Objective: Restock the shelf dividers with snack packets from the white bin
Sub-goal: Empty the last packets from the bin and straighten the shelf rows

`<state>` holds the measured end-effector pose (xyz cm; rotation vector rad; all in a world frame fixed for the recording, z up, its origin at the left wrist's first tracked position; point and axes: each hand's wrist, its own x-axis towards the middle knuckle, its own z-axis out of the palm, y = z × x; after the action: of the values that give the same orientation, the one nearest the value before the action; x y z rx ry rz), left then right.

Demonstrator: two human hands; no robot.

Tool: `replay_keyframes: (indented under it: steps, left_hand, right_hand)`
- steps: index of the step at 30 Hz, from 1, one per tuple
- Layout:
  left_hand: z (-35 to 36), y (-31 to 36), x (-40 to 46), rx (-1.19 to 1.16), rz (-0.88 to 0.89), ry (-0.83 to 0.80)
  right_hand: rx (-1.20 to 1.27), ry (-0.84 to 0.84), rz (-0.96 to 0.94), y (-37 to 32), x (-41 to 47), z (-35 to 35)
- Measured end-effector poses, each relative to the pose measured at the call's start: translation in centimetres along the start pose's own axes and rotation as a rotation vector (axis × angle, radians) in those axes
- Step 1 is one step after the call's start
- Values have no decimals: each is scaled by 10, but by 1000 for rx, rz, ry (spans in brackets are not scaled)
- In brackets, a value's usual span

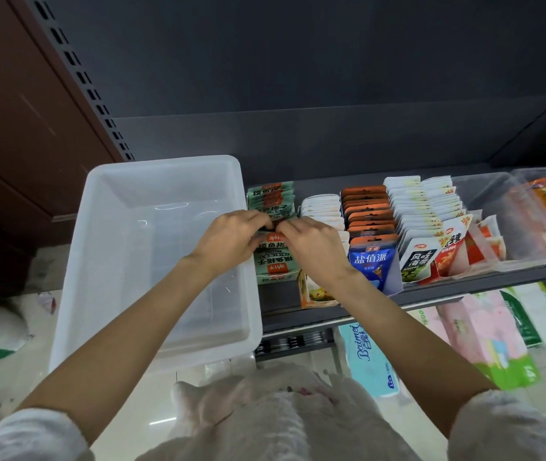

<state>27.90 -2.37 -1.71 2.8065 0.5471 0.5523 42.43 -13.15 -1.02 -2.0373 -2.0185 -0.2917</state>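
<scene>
Head view, near to far. In the foreground, pale fleecy sleeves (511, 427) are being worn pushed back, and both forearms are being stretched forward over the shelf edge (298, 322). Below the shelf, tissue packs (370, 357) are being stored.

The white bin (151, 261) is being rested at the left end of the shelf, just beside the first divider lane, presumably so that packets need only a short carry; no packets are being shown inside it, so the restocking is judged to be nearly complete.

The left hand (231, 239) and right hand (315, 247) are being brought together over the green snack packets (273, 257); the fingers of each are being curled onto the top edge of one packet in the middle of the row, apparently so that it is being seated or squared between its neighbours.

The green packets are being kept on edge, faces toward the viewer, their printing upside down in the nearer ones. The row's long axis is being run from shelf front to back wall (331, 78).

Farther right, white packets (321, 207), orange-topped blue packets (370, 234) and seaweed packets (421, 207) are being held in parallel lanes, with clear dividers (498, 207) beyond.
</scene>
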Motion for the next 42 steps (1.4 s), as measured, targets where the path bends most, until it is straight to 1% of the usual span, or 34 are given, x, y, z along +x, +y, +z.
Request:
replay_keyframes:
  steps: [2, 3, 5, 8, 13, 17, 19, 20, 22, 24, 27, 30, 33, 36, 40, 42]
  left_hand:
    - [2, 0, 3, -25, 2, 22]
    - [2, 0, 4, -40, -5, 25]
    - [2, 0, 5, -62, -21, 22]
    - [3, -1, 6, -84, -44, 11]
    - [2, -3, 9, -109, -90, -1]
    - [1, -3, 10, -112, -97, -10]
    - [0, -2, 10, -112, -100, -13]
    - [-1, -2, 10, -111, -105, -14]
    - [-2, -3, 11, -116, -118, -15]
    - [-3, -3, 11, -122, -126, -21]
    - [-2, -4, 12, -112, -127, -27]
    - [-2, -2, 12, -115, -130, -25]
    - [-6, 1, 11, -129, -130, -32]
    - [-10, 5, 6, -132, -102, -8]
    - [-8, 15, -10, -146, -34, -48]
    - [-7, 17, -12, -170, -43, -65]
  right_hand:
    - [-23, 119, -96, 1, -14, -3]
    - [-33, 136, -147, 1, -23, -3]
    - [-56, 96, -204, 0, -42, 3]
    - [-118, 1, -171, -6, -53, 15]
    - [-137, 23, -105, -13, -46, 19]
    - [-183, -29, -73, -8, -42, 18]
    - [-232, -102, -99, -6, -31, 14]
    - [-269, -165, -128, -6, -25, 11]
    - [-335, -298, -211, -6, -13, 2]
    - [-391, -393, -292, -7, -6, -6]
    - [-471, -474, -374, -10, -4, -4]
    - [-447, -519, -409, -12, -6, 1]
    - [-383, -449, -431, -14, -14, -6]
    - [-318, -383, -400, -12, -30, -15]
    - [-198, -221, -213, -5, -36, -29]
    - [-167, -183, -121, -3, -32, -33]
